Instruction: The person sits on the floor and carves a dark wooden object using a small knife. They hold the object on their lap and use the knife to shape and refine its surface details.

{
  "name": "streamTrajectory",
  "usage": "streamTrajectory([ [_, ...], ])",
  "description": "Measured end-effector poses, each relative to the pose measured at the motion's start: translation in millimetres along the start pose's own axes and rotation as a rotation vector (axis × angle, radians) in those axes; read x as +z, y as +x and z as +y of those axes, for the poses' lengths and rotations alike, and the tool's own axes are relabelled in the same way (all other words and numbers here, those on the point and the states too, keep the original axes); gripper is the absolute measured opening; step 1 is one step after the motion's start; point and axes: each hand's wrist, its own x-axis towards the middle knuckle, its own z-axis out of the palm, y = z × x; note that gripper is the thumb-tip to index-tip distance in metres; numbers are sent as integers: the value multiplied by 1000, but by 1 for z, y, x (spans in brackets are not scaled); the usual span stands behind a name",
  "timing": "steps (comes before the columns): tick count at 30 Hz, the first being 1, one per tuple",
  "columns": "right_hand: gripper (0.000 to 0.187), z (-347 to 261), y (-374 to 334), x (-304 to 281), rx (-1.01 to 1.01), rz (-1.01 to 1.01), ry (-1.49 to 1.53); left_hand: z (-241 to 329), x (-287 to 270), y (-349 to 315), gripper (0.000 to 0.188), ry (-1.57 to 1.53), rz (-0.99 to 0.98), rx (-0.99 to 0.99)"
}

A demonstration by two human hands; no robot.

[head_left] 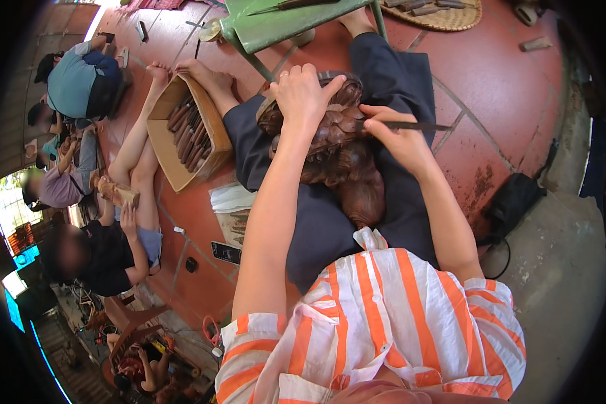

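Carving [340,158], a dark brown wooden figure, lies on the person's lap, on the dark trousers [316,222], in the middle of the scene. Its long axis runs near to far, tilted slightly left at the far end; the smooth, rounded end points toward the person's striped shirt [384,316], and the rougher, deeply cut end points away toward the green stool [276,27].

Left hand [303,94] is clamped over the far end of the carving, fingers spread and pressing down to steady it. Right hand [397,135] grasps a chisel [411,126] like a pen, fingers closed round the shaft near its tip; the tool lies nearly crosswise to the carving, handle out to the right, edge meeting the wood at the right side of the cut area.

To do this cut well, I judge that the holding hand should stay behind or beside the blade's path, never ahead of it. Short, shallow strokes with the grain, guided by the fingers close to the tip, would lift small chips without tearing. The lap gives a soft rest, so firm downward pressure matters.

To the left, on the red floor [505,74], a cardboard box [188,131] holds more tools. Other people sit farther left.
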Motion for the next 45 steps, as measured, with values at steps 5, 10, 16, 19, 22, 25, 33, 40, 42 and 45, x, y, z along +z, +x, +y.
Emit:
streamTrajectory([
  [5,25,-4,0,7,-74,21,-231,0,2,3,49,-19,-14,-9],
  [10,25,-5,4,1,-3,9,-110,-2,2,3,49,-17,2,-2],
  [16,25,2,5,-3,-8,-1,-115,0,0,3,49,-15,-24,-19],
  [19,24,6,7,-5,56,5,44,-1,1,5,50,-11,-13,-14],
  [22,24,-1,4,8,-59,-3,-166,0,2,3,50,-8,-36,-18],
  [25,22,4,6,1,15,-33,-6,0,0,3,50,-5,-32,-24],
  [33,21,1,6,5,20,-13,-4,0,0,4,50,-13,-36,-20],
  [40,21,9,9,-2,34,-23,123,1,1,4,50,-22,7,-2],
  [42,20,1,9,6,50,-15,5,-2,2,6,53,-11,33,20],
  [45,21,13,9,-9,92,-35,181,0,0,3,53,-2,26,19],
])
